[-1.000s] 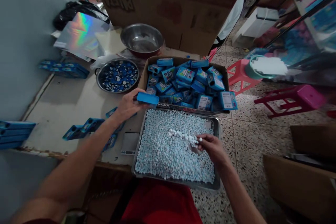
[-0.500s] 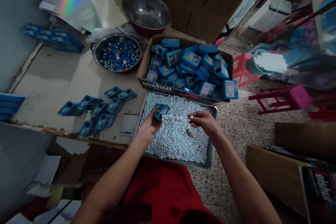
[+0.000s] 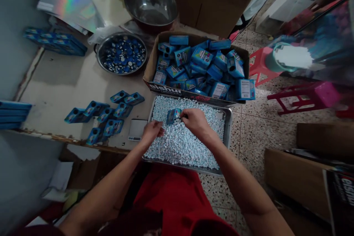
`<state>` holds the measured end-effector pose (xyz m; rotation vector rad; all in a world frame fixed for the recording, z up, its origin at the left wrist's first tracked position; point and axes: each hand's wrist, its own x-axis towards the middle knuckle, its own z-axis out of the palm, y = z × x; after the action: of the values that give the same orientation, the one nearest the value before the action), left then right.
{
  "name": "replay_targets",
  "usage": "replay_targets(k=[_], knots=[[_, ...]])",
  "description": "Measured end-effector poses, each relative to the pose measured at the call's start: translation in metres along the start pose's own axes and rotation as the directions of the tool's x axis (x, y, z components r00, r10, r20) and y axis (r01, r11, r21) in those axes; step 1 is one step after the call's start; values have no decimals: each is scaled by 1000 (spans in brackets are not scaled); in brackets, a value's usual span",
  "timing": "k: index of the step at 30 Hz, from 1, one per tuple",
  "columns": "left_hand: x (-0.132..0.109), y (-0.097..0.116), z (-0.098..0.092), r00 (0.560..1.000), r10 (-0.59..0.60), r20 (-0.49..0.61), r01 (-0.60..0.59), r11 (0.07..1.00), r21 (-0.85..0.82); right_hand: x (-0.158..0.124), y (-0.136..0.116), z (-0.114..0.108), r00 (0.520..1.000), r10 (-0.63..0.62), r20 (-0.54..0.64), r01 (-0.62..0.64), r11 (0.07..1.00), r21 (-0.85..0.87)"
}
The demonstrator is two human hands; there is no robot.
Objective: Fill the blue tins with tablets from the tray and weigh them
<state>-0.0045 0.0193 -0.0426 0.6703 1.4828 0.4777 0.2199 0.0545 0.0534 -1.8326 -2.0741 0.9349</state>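
A small blue printed box [image 3: 173, 116] is over the bed of small white and pale-blue balls [image 3: 179, 147] in a metal tray [image 3: 228, 125]. My right hand [image 3: 195, 121] is at the box's right end, its thumb and fingers closed there; the exact grip is partly hidden by the hand. To the left of the box, my left hand [image 3: 152, 131] hovers over the tray's left side, apart from the box, with fingers loosely parted and nothing in them. A small digital scale [image 3: 137, 129] sits just left of the tray.
Behind the tray stands a carton [image 3: 166, 89] heaped with blue boxes. A metal bowl [image 3: 96, 53] holds blue and silver caps; an empty-looking bowl [image 3: 151, 5] is behind it. Several open-holed blue boxes [image 3: 113, 127] stand on the table at left. Pink stools [image 3: 306, 97] stand right.
My left hand has let go of the blue box and drawn back left. My right hand has moved left to the box; the row of balls between hand and box no longer shows.
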Motion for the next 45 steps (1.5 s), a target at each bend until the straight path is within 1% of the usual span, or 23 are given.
replay_targets(k=[1, 2, 3, 4, 5, 7, 8, 9, 10, 12, 14, 15, 16, 17, 20, 23, 25, 28, 32, 36, 39, 42, 45], knots=[[5, 11, -9, 992, 117, -41, -109, 981, 163, 1, -2, -1, 999, -24, 22, 24, 1000, -11], [14, 26, -15, 969, 247, -16, -229, 920, 318, 1, -4, -4, 998, -53, 43, 54, 998, -17], [24, 44, -17, 922, 376, 96, -376, 807, 455, -1, -7, -10, 995, -80, 60, 81, 997, -14], [37, 62, -14, 847, 445, 290, -530, 664, 528, -6, -9, -17, 992, -102, 67, 103, 995, 1], [49, 81, -8, 755, 420, 504, -654, 542, 527, -13, -9, -26, 991, -117, 61, 115, 993, 30], [70, 111, 9, 562, 190, 805, -777, 456, 434, -37, -1, -47, 996, -91, -8, 91, 987, 135], [77, 121, 17, 491, 66, 869, -788, 460, 410, -54, 10, -57, 997, -26, -68, 39, 979, 202], [81, 127, 22, 454, -23, 891, -781, 470, 410, -73, 27, -65, 988, 72, -135, -33, 962, 272], [82, 130, 24, 452, -61, 890, -769, 479, 423, -94, 48, -71, 956, 217, -197, -140, 929, 343], [75, 126, 19, 516, 4, 857, -747, 492, 447, -135, 98, -67, 809, 528, -257, -380, 804, 457], [61, 116, 5, 591, 157, 791, -741, 494, 455, -159, 147, -42, 669, 718, -191, -509, 630, 586], [53, 110, -3, 622, 232, 748, -739, 489, 464, -162, 165, -23, 638, 760, -124, -529, 550, 647], [44, 103, -10, 653, 299, 696, -733, 482, 481, -159, 177, 0, 628, 776, -56, -519, 471, 713], [36, 97, -15, 684, 359, 634, -719, 475, 507, -150, 182, 24, 648, 761, 19, -492, 400, 774], [17, 80, -23, 763, 507, 402, -637, 481, 602, -106, 167, 86, 743, 648, 168, -432, 272, 860], [11, 63, -23, 804, 567, 180, -542, 573, 614, -78, 147, 108, 786, 571, 238, -428, 224, 876], [12, 54, -21, 809, 580, 90, -513, 624, 589, -79, 146, 99, 796, 545, 263, -429, 201, 881], [10, 48, -15, 795, 604, 53, -504, 610, 612, -94, 152, 65, 799, 533, 278, -436, 196, 878], [-1, 56, 1, 764, 635, 110, -512, 494, 703, -96, 143, 17, 836, 489, 249, -399, 230, 888], [-14, 65, 18, 707, 685, 177, -539, 360, 761, -78, 121, -17, 890, 409, 202, -352, 334, 874], [-19, 66, 26, 691, 699, 183, -523, 308, 795, -67, 106, -37, 908, 376, 185, -343, 414, 843], [-22, 66, 30, 692, 700, 175, -516, 310, 799, -60, 92, -53, 915, 372, 155, -333, 481, 811], [-24, 64, 33, 719, 680, 143, -515, 384, 766, -56, 76, -66, 921, 372, 119, -319, 541, 778]])
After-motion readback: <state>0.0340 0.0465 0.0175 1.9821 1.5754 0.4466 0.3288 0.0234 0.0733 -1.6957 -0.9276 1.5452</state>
